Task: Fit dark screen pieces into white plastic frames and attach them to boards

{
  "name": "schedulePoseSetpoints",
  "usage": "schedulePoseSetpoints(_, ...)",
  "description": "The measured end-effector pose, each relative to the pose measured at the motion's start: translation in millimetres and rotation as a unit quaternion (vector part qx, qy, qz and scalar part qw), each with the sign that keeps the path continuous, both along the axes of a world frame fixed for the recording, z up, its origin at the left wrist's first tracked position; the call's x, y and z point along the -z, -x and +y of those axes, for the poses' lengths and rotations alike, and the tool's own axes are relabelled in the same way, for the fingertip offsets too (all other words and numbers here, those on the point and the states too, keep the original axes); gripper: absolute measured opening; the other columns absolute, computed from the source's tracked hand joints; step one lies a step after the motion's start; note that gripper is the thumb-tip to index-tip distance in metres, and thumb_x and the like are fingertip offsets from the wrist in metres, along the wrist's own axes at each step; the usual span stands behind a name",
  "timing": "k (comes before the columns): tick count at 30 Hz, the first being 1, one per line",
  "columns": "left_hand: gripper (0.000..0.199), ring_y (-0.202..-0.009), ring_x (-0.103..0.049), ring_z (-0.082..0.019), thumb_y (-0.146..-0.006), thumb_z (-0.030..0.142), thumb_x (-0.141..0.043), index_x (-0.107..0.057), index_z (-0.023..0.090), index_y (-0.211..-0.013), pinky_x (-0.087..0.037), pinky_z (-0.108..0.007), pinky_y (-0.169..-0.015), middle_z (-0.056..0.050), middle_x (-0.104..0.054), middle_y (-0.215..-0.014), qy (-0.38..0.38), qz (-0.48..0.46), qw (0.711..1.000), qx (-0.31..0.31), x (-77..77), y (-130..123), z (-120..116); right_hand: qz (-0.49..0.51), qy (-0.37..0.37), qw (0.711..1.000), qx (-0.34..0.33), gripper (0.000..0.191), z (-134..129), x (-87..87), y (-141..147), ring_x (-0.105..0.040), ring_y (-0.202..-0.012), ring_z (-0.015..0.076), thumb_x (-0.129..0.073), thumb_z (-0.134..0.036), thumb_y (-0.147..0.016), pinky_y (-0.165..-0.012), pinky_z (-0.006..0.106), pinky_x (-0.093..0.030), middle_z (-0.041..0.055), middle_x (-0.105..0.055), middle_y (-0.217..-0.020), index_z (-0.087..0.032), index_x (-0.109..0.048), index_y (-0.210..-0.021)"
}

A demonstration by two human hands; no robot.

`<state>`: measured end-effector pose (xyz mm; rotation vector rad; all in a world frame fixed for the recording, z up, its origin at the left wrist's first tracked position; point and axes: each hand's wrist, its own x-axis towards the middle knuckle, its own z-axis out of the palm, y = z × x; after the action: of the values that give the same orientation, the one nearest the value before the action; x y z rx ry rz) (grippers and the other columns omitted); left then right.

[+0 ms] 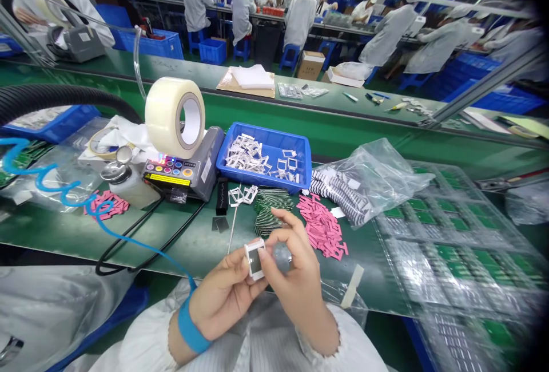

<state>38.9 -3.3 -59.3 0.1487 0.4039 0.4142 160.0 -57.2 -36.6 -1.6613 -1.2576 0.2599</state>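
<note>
Between my hands, over the front edge of the green bench, is a small white plastic frame (pixel 256 262) with a dark panel in its opening. My left hand (pixel 229 292) grips it from the left and below, and wears a blue wrist strap (pixel 191 326) with a coiled cord. My right hand (pixel 295 263) pinches its right side between thumb and fingers. Just beyond lie a stack of green circuit boards (pixel 270 203), a heap of pink pieces (pixel 321 228) and a few loose white frames (pixel 242 195). More white frames fill part of a blue bin (pixel 266 180).
A tape dispenser (pixel 206 171) carries a large tape roll (pixel 165 114) on the left, beside a metal-capped bottle (pixel 128 183). Clear trays of green boards (pixel 463 246) cover the right side. A plastic bag (pixel 377 174) lies behind the pink heap. Several co-workers sit across the room.
</note>
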Motion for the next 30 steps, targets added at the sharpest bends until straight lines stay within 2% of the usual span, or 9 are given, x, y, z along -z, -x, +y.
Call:
schedulePoseSetpoints(3, 0.024, -0.086, -0.067, -0.014, -0.071, 0.014, -0.073, -0.069, 0.018, -0.095, -0.051, -0.024, -0.083, -0.004, -0.074, -0.097, 0.010, 0.042, 0.999, -0.020, 0.6, 0, 0, -0.127, -0.025, 0.991, 0.014, 0.039, 1, 5.5, 2, -0.037, -0.129, 0.0304, -0.054, -0.023, -0.084, -0.102, 0.055, -0.033, 0.0127, -0.042, -0.136, -0.024, -0.042, -0.121)
schedulePoseSetpoints(7, 0.037, -0.082, -0.067, -0.012, -0.085, 0.012, -0.054, -0.058, 0.024, -0.120, -0.052, -0.023, -0.080, 0.000, -0.073, -0.093, 0.044, 0.156, 0.986, -0.043, -4.6, 0, 6, -0.310, 0.013, 0.937, -0.164, 0.068, -5, 16.4, 10, -0.019, -0.138, 0.0355, -0.051, -0.049, -0.086, -0.111, 0.061, -0.008, 0.0160, -0.031, -0.147, -0.014, -0.030, -0.141)
schedulePoseSetpoints(9, 0.038, -0.090, -0.067, -0.012, -0.090, 0.013, -0.045, -0.053, 0.024, -0.126, -0.051, -0.025, -0.085, -0.002, -0.072, -0.096, 0.058, 0.221, 0.972, -0.054, -8.3, 2, 12, -0.331, 0.023, 0.919, -0.214, 0.078, -11, 21.3, 14, -0.019, -0.139, 0.0346, -0.046, -0.059, -0.085, -0.112, 0.059, -0.006, 0.0190, -0.030, -0.147, -0.006, -0.030, -0.141)
schedulePoseSetpoints(13, 0.024, -0.088, -0.067, -0.014, -0.082, 0.017, -0.061, -0.068, 0.020, -0.104, -0.051, -0.025, -0.082, -0.004, -0.074, -0.095, -0.019, 0.226, 0.973, -0.049, -14.1, 13, 21, -0.313, -0.020, 0.914, -0.258, 0.066, -26, 17.8, 10, -0.029, -0.136, 0.0279, -0.041, -0.052, -0.091, -0.112, 0.057, -0.011, 0.0172, -0.041, -0.141, -0.010, -0.030, -0.141)
schedulePoseSetpoints(16, 0.023, -0.083, -0.066, -0.017, -0.064, 0.020, -0.079, -0.074, 0.017, -0.086, -0.049, -0.024, -0.078, -0.006, -0.075, -0.086, -0.135, 0.186, 0.973, 0.015, -15.3, 22, 18, -0.250, -0.021, 0.950, -0.188, 0.062, -32, 5.8, -3, -0.040, -0.130, 0.0273, -0.049, -0.040, -0.090, -0.110, 0.057, -0.020, 0.0156, -0.047, -0.138, -0.017, -0.025, -0.142)
schedulePoseSetpoints(19, 0.020, -0.079, -0.064, -0.017, -0.061, 0.024, -0.081, -0.075, 0.016, -0.078, -0.047, -0.025, -0.076, -0.006, -0.074, -0.078, -0.187, 0.169, 0.965, 0.068, -11.9, 27, 9, -0.204, -0.010, 0.965, -0.167, 0.046, -31, -3.8, -10, -0.060, -0.106, 0.0222, -0.053, -0.020, -0.087, -0.105, 0.052, -0.031, 0.0060, -0.064, -0.119, -0.026, -0.041, -0.131)
schedulePoseSetpoints(23, 0.035, -0.076, -0.062, -0.015, -0.058, 0.033, -0.082, -0.073, 0.017, -0.088, -0.047, -0.025, -0.072, -0.005, -0.070, -0.080, -0.117, 0.097, 0.986, 0.073, -0.9, 27, -1, -0.203, -0.071, 0.963, -0.163, 0.036, -30, -6.4, -5, -0.065, -0.076, 0.0163, -0.052, -0.011, -0.084, -0.097, 0.045, -0.036, -0.0002, -0.072, -0.098, -0.028, -0.050, -0.116)
schedulePoseSetpoints(27, 0.038, -0.069, -0.060, -0.013, -0.064, 0.030, -0.079, -0.070, 0.017, -0.099, -0.047, -0.023, -0.063, -0.005, -0.069, -0.080, -0.064, 0.078, 0.994, 0.045, 7.7, 25, -2, -0.246, -0.077, 0.950, -0.176, 0.028, -33, -0.7, -4, -0.064, -0.081, 0.0171, -0.060, -0.020, -0.084, -0.095, 0.041, -0.037, -0.0014, -0.072, -0.097, -0.027, -0.054, -0.111)
schedulePoseSetpoints(30, 0.032, -0.083, -0.064, -0.018, -0.077, 0.029, -0.068, -0.068, 0.015, -0.106, -0.050, -0.031, -0.078, -0.010, -0.071, -0.089, -0.048, 0.087, 0.994, 0.034, 7.5, 26, 3, -0.223, -0.025, 0.965, -0.138, 0.031, -29, 12.2, -24, -0.062, -0.092, 0.0218, -0.064, -0.039, -0.082, -0.093, 0.045, -0.037, 0.0026, -0.069, -0.105, -0.025, -0.056, -0.108)
